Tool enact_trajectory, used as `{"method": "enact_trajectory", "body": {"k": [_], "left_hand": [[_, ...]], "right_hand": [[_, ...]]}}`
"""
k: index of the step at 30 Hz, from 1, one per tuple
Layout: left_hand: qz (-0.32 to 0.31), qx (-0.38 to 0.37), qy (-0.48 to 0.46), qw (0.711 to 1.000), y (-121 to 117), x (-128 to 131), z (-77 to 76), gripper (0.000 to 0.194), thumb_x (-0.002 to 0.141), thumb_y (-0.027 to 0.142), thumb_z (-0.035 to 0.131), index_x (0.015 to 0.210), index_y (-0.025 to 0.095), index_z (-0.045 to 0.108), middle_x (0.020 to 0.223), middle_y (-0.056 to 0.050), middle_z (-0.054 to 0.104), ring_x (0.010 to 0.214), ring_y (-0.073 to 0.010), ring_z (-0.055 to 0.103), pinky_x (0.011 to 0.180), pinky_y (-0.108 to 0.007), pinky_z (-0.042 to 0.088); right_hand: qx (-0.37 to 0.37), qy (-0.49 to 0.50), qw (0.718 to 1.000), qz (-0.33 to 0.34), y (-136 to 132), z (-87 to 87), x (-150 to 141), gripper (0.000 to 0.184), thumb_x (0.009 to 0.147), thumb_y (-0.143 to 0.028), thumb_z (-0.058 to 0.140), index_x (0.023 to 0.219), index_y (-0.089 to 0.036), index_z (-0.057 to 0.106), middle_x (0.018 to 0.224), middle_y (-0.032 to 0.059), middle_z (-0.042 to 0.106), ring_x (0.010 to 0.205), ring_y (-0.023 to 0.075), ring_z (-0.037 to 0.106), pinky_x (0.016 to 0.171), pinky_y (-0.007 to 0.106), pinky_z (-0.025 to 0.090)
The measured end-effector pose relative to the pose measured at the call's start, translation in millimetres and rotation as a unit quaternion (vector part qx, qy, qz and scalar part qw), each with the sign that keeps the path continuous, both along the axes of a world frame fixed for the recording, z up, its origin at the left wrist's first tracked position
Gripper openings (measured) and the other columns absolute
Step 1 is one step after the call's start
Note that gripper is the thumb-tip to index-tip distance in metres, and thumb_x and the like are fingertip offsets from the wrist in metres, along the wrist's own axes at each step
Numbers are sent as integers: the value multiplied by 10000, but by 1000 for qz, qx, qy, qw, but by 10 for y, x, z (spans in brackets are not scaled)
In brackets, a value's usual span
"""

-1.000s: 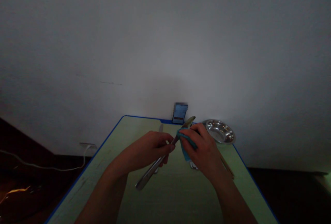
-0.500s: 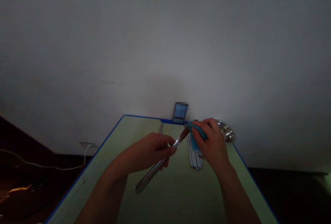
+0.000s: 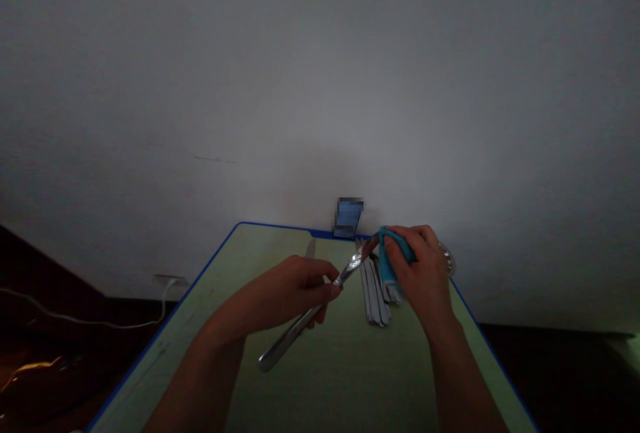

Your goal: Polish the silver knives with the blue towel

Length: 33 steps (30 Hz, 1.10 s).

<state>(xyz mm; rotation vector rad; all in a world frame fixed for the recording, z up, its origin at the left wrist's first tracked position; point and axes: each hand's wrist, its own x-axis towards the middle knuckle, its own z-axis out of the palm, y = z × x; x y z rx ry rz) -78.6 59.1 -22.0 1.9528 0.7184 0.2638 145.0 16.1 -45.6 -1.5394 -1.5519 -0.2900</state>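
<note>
A shiny metal table knife (image 3: 356, 258) slants above the table, its handle toward the lower left and its blade toward the upper right. My left hand (image 3: 305, 289) pinches it near where blade and handle meet. My right hand (image 3: 423, 266) is closed on a blue cloth (image 3: 390, 263), whose upper edge touches the blade's tip. Below the cloth, several metal knives (image 3: 373, 296) lie side by side on the table. Another knife blade (image 3: 311, 247) shows behind my left hand; the rest of it is hidden.
A phone (image 3: 349, 217) leans at the table's back edge against the wall. Behind my right hand, a metal bowl (image 3: 450, 261) is mostly covered. The pale green table (image 3: 325, 389) has a blue rim. A white cable (image 3: 135, 326) runs from a wall socket at left.
My right hand has moved to the right and slightly up with the cloth, along the blade toward its tip. More of the blade shows, less of the bowl. My left hand stays put.
</note>
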Motion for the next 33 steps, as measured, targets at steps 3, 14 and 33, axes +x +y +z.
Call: {"method": "enact_trajectory", "body": {"k": [3, 14, 33], "left_hand": [[31, -50, -41, 997, 22, 13, -36, 238, 869, 391, 488, 879, 172, 581, 618, 8, 645, 558, -130, 615, 537, -222, 463], [109, -167, -131, 971, 70, 81, -57, 335, 795, 439, 594, 984, 163, 573, 668, -17, 676, 554, -163, 654, 524, -262, 501], [86, -170, -151, 970, 89, 88, -108, 286, 831, 415, 555, 903, 143, 607, 763, -28, 669, 632, -154, 672, 519, -227, 516]], "right_hand": [[40, 37, 999, -1, -21, 10, 4, 190, 864, -288, 548, 993, -192, 648, 905, 52, 557, 828, 183, 569, 747, 356, 476], [4, 33, 993, 110, -142, 74, -300, 180, 847, -228, 578, 1015, -244, 640, 888, 28, 539, 826, 167, 555, 711, 326, 481], [-42, -2, 986, 160, -184, -27, -484, 185, 849, -187, 572, 1021, -238, 619, 894, 22, 491, 799, 155, 534, 678, 308, 467]]}}
